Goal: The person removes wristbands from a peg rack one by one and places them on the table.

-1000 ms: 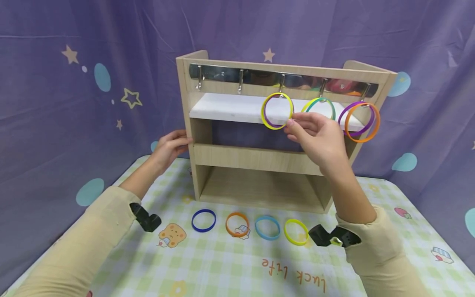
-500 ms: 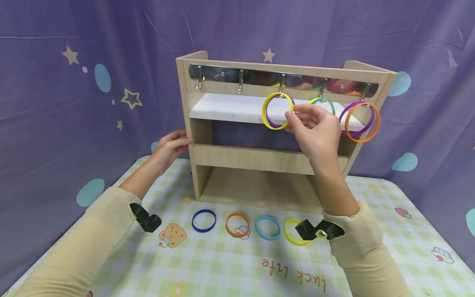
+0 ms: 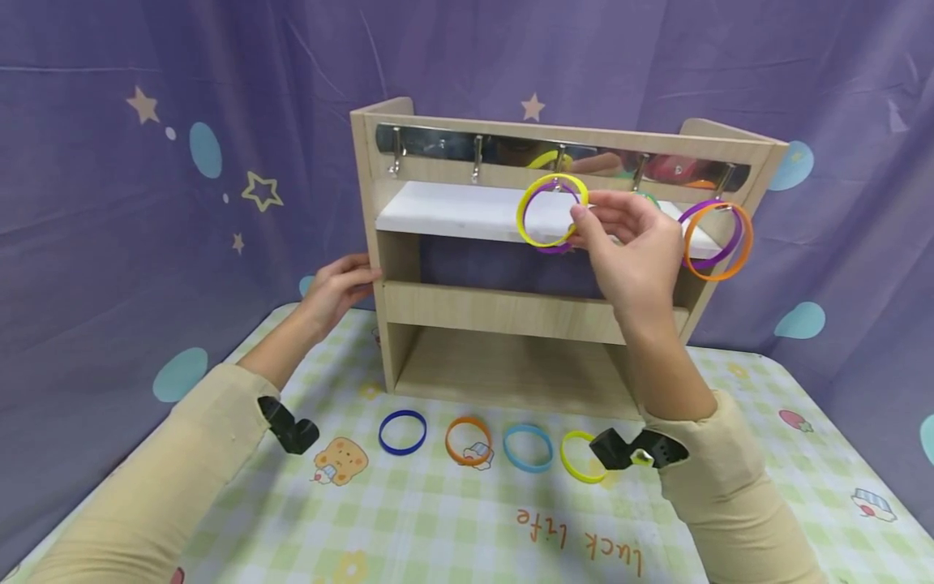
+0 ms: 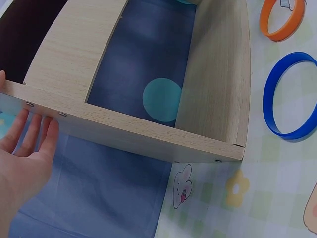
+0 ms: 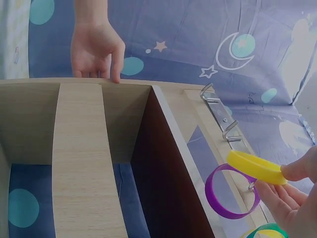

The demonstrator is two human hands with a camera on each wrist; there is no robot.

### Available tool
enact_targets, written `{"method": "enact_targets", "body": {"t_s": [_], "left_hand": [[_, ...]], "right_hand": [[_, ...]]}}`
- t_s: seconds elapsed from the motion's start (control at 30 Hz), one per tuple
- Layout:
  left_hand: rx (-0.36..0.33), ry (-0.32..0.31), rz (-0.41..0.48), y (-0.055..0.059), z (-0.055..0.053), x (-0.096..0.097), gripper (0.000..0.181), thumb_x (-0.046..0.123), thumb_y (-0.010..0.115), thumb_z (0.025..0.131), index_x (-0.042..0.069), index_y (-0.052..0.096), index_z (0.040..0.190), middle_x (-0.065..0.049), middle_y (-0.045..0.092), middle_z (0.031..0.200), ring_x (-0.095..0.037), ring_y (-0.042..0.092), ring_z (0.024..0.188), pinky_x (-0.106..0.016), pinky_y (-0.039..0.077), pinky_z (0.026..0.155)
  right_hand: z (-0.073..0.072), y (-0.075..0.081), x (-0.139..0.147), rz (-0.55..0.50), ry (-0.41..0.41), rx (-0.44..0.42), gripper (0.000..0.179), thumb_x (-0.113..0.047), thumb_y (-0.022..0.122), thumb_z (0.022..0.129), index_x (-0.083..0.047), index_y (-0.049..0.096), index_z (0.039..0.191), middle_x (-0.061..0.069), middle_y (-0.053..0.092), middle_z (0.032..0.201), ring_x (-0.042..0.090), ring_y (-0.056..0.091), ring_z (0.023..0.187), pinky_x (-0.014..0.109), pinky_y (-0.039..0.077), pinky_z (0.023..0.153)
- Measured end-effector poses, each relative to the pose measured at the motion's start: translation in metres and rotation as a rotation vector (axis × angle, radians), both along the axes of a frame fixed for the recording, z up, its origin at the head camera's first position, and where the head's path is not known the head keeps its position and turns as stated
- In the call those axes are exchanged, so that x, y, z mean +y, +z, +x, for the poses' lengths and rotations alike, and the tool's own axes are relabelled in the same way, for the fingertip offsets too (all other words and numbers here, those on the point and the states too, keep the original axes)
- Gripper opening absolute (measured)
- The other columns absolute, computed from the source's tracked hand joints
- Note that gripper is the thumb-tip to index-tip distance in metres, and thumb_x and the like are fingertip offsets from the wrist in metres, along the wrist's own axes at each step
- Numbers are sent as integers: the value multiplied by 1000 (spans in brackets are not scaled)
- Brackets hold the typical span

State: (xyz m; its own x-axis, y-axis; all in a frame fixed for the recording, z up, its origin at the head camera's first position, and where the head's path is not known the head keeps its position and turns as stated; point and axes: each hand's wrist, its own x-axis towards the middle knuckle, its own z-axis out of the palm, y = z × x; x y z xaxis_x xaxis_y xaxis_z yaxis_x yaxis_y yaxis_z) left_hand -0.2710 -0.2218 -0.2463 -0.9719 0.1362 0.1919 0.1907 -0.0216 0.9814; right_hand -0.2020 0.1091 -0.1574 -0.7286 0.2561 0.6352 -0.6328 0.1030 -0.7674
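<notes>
My right hand (image 3: 642,251) pinches a yellow silicone wristband (image 5: 257,168) between thumb and fingers at its right side. The band is at the middle hook (image 3: 560,154), overlapping a purple wristband (image 5: 210,193) that hangs there. In the right wrist view the yellow band tilts above the purple one, its far side over the hook area. My left hand (image 3: 337,294) rests against the outer left side of a small wooden shelf (image 3: 503,308), fingers extended along the panel and thumb at its front edge.
Purple and orange wristbands (image 3: 747,243) hang on the rightmost hook. A green wristband (image 5: 270,229) with a yellow one hangs behind my right hand. Dark blue (image 3: 383,434), orange (image 3: 448,442), light blue (image 3: 507,446) and yellow wristbands (image 3: 565,458) lie along the tablecloth before the shelf.
The yellow wristband has risen slightly and tilted, so more of the purple band's lower edge shows beneath it. My right hand first shifted left, then lifted a little. My left hand stays put.
</notes>
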Motion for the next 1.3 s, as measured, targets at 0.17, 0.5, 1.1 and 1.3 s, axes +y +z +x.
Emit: {"method": "enact_targets", "body": {"t_s": [0.17,0.5,1.1,1.3], "left_hand": [[-4,-5,-6,1,-1,1,56,13,52,96,-9,31,143,4,53,111,-4,57,100,-15,45,93],[0,-10,1,0,-2,1,54,13,51,97,-9,32,142,5,54,111,-6,57,102,-15,46,93],[-3,-8,-11,1,-1,-1,56,14,52,97,-8,31,144,7,54,113,-2,58,101,-15,46,92],[3,-7,3,0,-1,0,53,13,52,97,-8,34,142,7,55,111,-2,58,101,-15,46,93]], "right_hand": [[3,0,1,-53,51,9,18,-2,74,80,6,68,95,-5,68,74,6,67,66,19,58,62],[10,-15,6,36,56,-78,23,-6,72,84,8,66,102,-9,68,73,4,68,68,23,60,67],[9,-41,22,157,171,-244,27,-7,67,89,11,63,108,-14,69,74,1,68,69,25,60,70],[10,-44,31,280,199,-330,31,-14,66,91,8,62,113,-14,68,77,0,68,72,26,60,74]]}}
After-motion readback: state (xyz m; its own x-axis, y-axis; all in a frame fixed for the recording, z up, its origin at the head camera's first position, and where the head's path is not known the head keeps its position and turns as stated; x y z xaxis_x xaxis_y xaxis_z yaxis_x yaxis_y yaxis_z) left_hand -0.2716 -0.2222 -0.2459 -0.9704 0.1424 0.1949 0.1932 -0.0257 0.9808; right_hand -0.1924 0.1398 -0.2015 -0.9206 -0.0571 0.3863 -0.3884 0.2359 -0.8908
